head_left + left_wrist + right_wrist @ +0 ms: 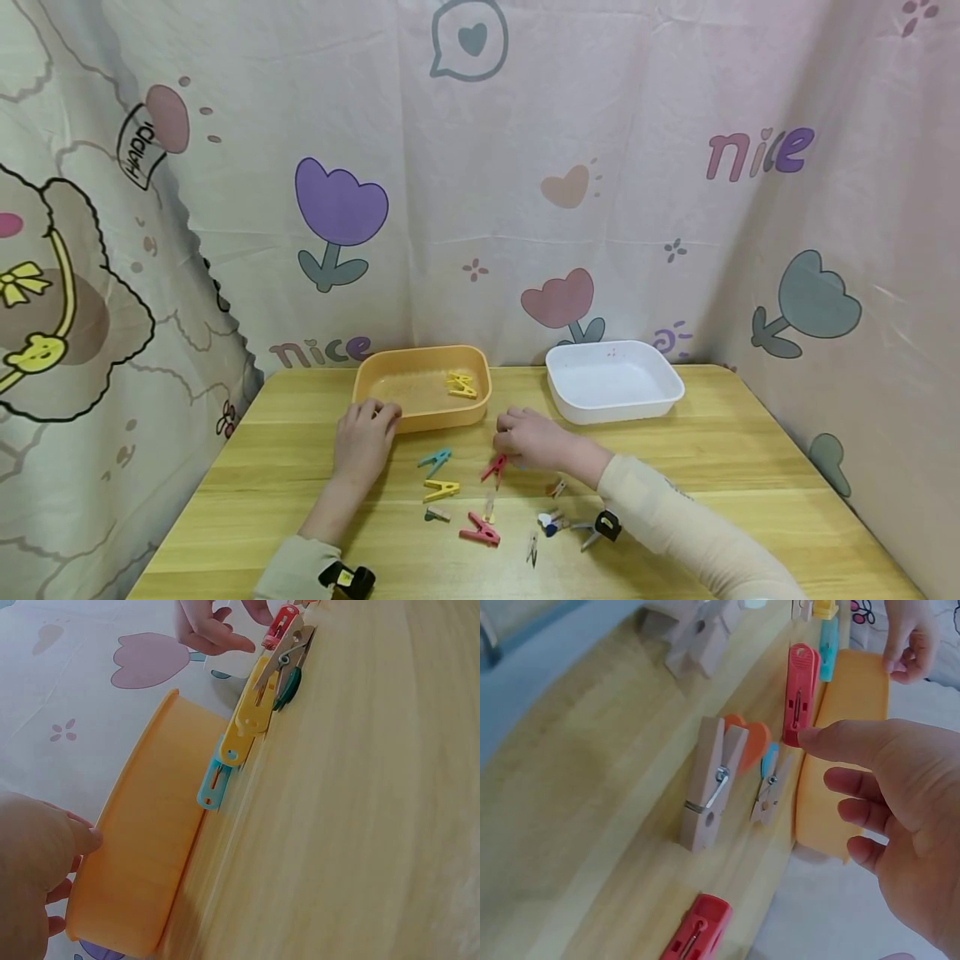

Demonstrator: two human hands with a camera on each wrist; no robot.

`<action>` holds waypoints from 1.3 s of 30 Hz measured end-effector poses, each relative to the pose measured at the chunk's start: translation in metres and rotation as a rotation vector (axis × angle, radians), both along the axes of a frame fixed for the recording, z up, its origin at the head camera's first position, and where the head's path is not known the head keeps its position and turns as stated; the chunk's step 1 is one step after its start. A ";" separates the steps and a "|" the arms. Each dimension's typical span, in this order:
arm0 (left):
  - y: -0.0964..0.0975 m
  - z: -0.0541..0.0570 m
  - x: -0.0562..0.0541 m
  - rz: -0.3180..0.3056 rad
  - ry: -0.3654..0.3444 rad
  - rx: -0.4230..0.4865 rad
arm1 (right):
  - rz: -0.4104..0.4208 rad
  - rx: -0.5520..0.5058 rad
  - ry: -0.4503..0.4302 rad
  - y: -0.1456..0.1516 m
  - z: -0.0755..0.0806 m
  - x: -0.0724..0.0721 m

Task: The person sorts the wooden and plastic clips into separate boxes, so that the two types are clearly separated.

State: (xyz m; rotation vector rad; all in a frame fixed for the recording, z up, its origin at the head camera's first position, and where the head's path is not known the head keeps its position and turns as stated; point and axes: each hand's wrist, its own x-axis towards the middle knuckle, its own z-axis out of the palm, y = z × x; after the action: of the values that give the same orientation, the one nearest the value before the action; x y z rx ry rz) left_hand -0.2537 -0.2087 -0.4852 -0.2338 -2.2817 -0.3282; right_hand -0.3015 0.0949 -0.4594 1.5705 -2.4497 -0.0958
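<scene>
My left hand (363,442) holds the near left rim of an orange plastic basket (420,423), thumb on the outer wall in the left wrist view. Two yellow clothespins (462,390) lie inside the basket. My right hand (534,437) is at a red clothespin (799,694) on the table. Its thumb tip meets one end of that clothespin in the right wrist view, while the index fingertip looks apart from it in the left wrist view. Nearby lie a blue clothespin (435,459), a yellow clothespin (441,490) and another red clothespin (480,531).
A white basket (615,412) stands at the back right of the wooden table (247,500). Several wooden clothespins, one with an orange heart (754,746), are scattered below my right hand. A grey clip (591,537) lies beside the right forearm. A printed curtain (480,167) hangs behind.
</scene>
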 end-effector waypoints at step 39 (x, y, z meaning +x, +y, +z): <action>-0.001 -0.001 -0.001 -0.010 0.021 -0.002 | -0.003 -0.053 0.017 -0.007 0.015 -0.006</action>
State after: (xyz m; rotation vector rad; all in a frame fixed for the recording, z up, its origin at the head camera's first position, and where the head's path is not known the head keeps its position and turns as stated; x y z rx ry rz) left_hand -0.2542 -0.2094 -0.4859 -0.2490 -2.2609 -0.3276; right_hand -0.3079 0.0878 -0.4448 1.5383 -2.4213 -0.0435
